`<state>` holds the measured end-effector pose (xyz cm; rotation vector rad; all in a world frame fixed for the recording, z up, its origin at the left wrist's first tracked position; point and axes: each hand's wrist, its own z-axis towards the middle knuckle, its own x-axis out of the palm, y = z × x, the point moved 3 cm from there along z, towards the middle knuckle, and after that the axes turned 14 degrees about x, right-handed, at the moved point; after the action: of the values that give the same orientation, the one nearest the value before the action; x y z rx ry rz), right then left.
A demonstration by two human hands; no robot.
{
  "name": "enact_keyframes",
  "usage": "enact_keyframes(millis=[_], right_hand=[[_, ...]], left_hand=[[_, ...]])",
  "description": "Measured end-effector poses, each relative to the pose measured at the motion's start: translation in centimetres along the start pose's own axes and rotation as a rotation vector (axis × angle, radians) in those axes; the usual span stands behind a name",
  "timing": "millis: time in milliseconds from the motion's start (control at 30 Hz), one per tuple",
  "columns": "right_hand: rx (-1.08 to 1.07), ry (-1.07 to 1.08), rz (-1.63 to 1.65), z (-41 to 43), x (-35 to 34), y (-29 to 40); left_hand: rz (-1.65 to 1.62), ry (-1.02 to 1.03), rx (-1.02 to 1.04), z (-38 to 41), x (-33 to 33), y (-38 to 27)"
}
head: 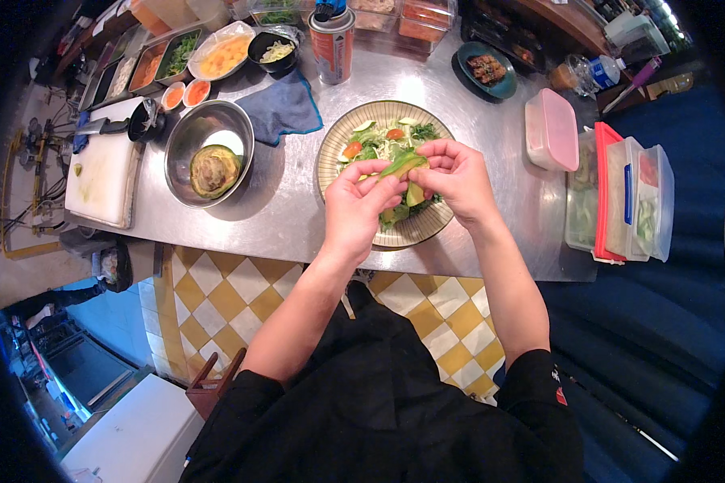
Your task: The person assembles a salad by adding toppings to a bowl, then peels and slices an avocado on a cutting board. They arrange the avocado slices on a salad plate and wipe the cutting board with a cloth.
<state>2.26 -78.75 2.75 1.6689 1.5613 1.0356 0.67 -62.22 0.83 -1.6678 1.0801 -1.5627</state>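
Avocado slices (402, 164) are pinched between the fingertips of my left hand (359, 202) and my right hand (456, 175), above a salad. The salad (379, 140) of leafy greens, shredded vegetable and halved cherry tomatoes (353, 150) lies on a round ribbed plate (335, 142), partly hidden by my hands. Another avocado piece (415, 193) shows just below my fingers; I cannot tell whether it is held or resting on the greens. To the left, a steel bowl (177, 160) holds an avocado half (215, 171).
A blue cloth (284, 107) and a gas canister (332, 51) stand beyond the plate. At left, a knife (103, 126) lies on a white cutting board (99, 187). A teal dish (500, 87) of food, a pink-lidded container (551, 130) and stacked plastic boxes (616, 199) line the right.
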Motion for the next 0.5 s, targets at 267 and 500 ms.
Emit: enact_keyframes(millis=[267,500], right_hand=[[-0.008,-0.104,0.039,3.3,-4.1,2.0],[-0.054,-0.373,-0.596,7.8,-4.7,-0.6]], left_hand=[[-0.198,-0.089,0.014,1.5,-3.2,-2.1],[-0.508,0.018,-0.041,1.7,-4.3,-4.1]])
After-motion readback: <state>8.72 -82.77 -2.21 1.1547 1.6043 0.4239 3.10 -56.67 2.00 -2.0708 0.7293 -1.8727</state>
